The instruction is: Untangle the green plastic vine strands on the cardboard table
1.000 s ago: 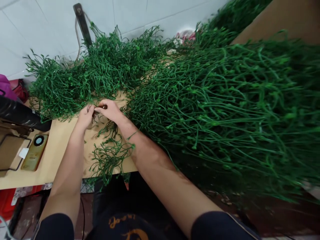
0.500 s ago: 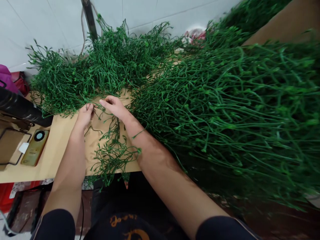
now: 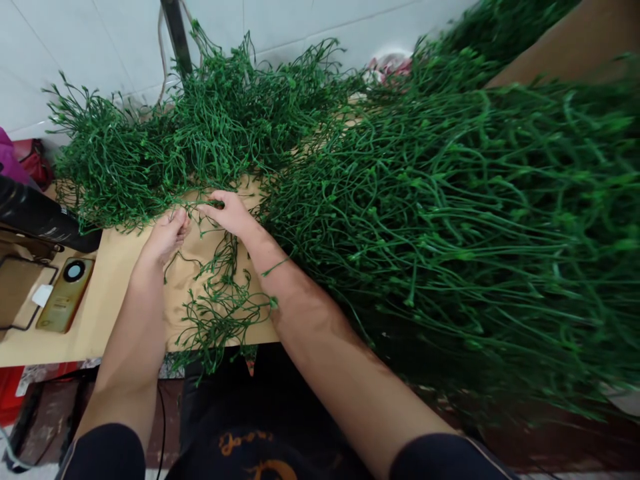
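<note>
My left hand [image 3: 169,233] is closed in a pinch on a thin green plastic-looking stem, over the tan board [image 3: 130,267]. Just to its right, my right hand [image 3: 227,210] has thumb and fingers drawn together around part of a green stem sprig [image 3: 203,217]; the exact contact is hard to see. A small cluster of green artificial stems [image 3: 225,313] lies between my forearms and hangs over the board's front edge. Behind my hands stretches a long heap of the same stems [image 3: 220,120]. A larger pile [image 3: 450,220] rises right beside my right forearm.
On the left lie a gold phone [image 3: 66,293], a black cylinder [image 3: 43,210] and a wire-framed brown item [image 3: 20,290]. A dark post [image 3: 176,37] stands by the tiled wall [image 3: 310,20]. A brown cardboard-like panel [image 3: 575,40] leans at the upper right.
My left hand has turned slightly and shifted a little left. My right hand stays almost in place, its fingertips slightly lower. The whole view has drifted a bit.
</note>
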Available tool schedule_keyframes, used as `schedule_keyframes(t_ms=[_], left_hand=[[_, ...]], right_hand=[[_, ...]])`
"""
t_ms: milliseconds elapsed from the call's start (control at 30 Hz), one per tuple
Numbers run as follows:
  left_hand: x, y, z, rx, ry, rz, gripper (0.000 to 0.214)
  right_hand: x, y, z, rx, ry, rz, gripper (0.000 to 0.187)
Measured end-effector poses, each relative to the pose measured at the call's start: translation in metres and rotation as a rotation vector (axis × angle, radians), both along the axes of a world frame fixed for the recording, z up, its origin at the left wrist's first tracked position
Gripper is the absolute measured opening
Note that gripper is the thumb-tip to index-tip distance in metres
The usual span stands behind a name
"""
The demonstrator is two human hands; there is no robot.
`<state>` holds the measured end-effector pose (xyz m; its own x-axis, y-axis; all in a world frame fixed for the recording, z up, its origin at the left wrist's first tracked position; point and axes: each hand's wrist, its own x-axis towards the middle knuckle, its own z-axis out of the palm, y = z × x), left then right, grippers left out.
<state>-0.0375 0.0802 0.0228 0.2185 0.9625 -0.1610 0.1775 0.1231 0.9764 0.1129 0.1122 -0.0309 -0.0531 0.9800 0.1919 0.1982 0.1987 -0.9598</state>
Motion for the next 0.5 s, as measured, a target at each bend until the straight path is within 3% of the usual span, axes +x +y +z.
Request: schedule_keyframes(t_ms=[233,500], left_hand=[[0.017,-0.019,0.006,-0.112,-0.068,-0.007,0.040],[0.023,-0.042,0.005,-0.123,-0.081,0.090,0.045]], right_hand=[[0.000,-0.005,0.007,-0.026,-0.213,-0.150,0.017],[-0.005,-0.008,0.012,-0.002,-0.550,-0.128,0.026]])
